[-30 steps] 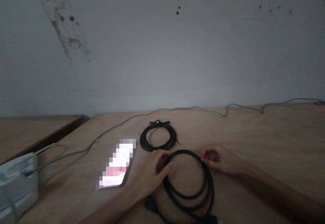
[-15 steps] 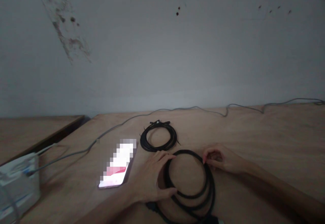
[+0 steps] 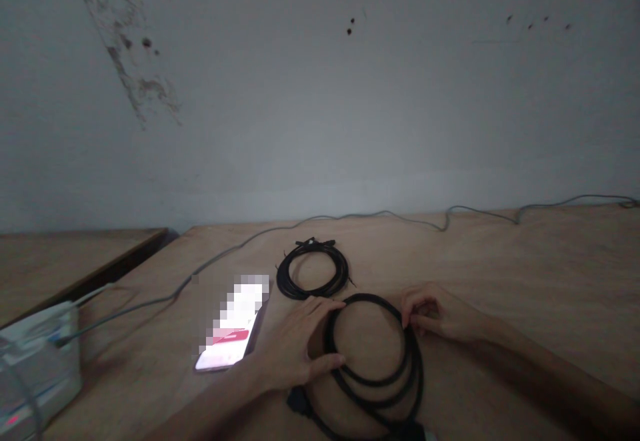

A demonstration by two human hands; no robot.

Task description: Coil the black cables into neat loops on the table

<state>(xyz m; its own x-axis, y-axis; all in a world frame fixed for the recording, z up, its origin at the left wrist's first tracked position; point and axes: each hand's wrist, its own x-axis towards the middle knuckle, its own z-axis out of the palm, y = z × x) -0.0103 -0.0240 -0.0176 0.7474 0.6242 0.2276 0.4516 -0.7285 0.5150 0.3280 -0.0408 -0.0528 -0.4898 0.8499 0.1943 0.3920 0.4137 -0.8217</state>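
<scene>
A thick black cable (image 3: 375,383) lies in loose coils near the front of the wooden table, with one dark plug (image 3: 299,401) at its lower left. My left hand (image 3: 299,344) rests at the left side of the coil, thumb and fingers spread apart around its edge. On the right side of the coil, my right hand (image 3: 429,313) has its thumb and index finger pinched at the cable's upper right edge. Behind them sits a second, tied black cable coil (image 3: 313,269), which neither hand touches.
A lit phone (image 3: 235,327) lies left of my left hand. At the far left stands a white power strip or box (image 3: 45,361) with cords. A thin grey cable (image 3: 260,233) runs along the table's back by the wall (image 3: 320,127).
My left thumb has shifted slightly up and left along the coil. The fingers of my right hand have drawn a little closer together at the cable. The coils have barely moved.
</scene>
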